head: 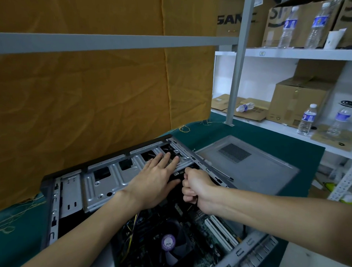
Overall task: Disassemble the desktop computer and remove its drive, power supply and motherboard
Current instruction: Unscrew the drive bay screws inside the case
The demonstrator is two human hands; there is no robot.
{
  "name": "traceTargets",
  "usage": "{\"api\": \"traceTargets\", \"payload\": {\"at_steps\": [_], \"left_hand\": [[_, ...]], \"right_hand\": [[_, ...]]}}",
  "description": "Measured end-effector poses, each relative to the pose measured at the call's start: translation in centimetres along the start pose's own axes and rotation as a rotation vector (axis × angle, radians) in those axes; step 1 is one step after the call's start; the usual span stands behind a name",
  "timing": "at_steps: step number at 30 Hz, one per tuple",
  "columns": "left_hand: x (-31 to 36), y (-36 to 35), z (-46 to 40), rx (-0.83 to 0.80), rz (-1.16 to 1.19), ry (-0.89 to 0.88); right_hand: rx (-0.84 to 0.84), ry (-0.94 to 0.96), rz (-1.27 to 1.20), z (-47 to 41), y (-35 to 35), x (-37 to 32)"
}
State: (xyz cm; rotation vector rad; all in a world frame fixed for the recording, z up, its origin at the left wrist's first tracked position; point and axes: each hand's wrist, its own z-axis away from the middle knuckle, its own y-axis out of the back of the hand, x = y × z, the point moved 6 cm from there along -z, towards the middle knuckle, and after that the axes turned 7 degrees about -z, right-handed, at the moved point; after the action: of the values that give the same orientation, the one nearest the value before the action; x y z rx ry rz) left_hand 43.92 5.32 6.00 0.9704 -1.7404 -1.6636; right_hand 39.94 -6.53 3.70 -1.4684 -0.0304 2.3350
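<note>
- Ochre cloth backdrop (102, 92), hanging beyond my left hand.
- Green table cover (271, 142), spread under and beyond my right hand.
- White shelving (300, 53), up and right of my right hand, bearing cardboard boxes (295, 101) and standing water bottles (307, 119).
- One bottle (245, 107) lying flat.

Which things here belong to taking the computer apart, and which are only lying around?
Job: computer case, drive cage, motherboard, left hand, right hand, side panel.
Lying about: water bottles, cardboard boxes, paper cup.
</note>
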Motion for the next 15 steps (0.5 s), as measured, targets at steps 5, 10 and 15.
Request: {"api": "traceTargets", "payload": {"at_steps": [5,10,15], "left_hand": [[-0.03,0.05,0.02,0.0,-0.018,-0.003],[0.06,0.03,0.01,-0.003,-0.009,0.002],[-0.03,0.06,0.03,0.0,0.003,-0.003]], "right_hand": [[0.096,0.031,-0.02,-0.41,-0.67,0.5],[0.051,0.027,-0.014,-0.1,-0.38,0.22],[0.086,0.048,-0.036,-0.26,-0.72,0.45]]}}
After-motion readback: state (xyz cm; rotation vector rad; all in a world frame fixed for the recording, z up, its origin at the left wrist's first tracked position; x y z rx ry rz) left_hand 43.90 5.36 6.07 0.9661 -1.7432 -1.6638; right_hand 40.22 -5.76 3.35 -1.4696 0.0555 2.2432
